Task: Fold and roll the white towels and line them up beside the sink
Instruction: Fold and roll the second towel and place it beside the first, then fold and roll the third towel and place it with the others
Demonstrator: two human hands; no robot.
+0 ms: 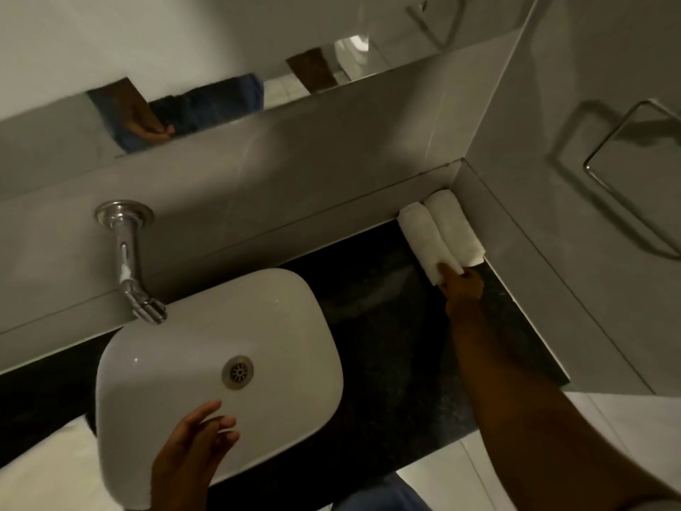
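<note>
Two rolled white towels lie side by side in the far right corner of the black counter (387,326): the left roll (420,234) and the right roll (455,225), which is against the side wall. My right hand (462,287) reaches to their near ends, its fingertips touching the left roll's end and the gap between the rolls. My left hand (195,451) hovers over the near rim of the white sink (302,315), fingers loosely apart and holding nothing.
A chrome wall tap (127,260) juts over the sink's back edge. A mirror (221,101) runs above the grey backsplash. A chrome towel ring (626,153) hangs on the right wall. White floor shows past the counter's front edge.
</note>
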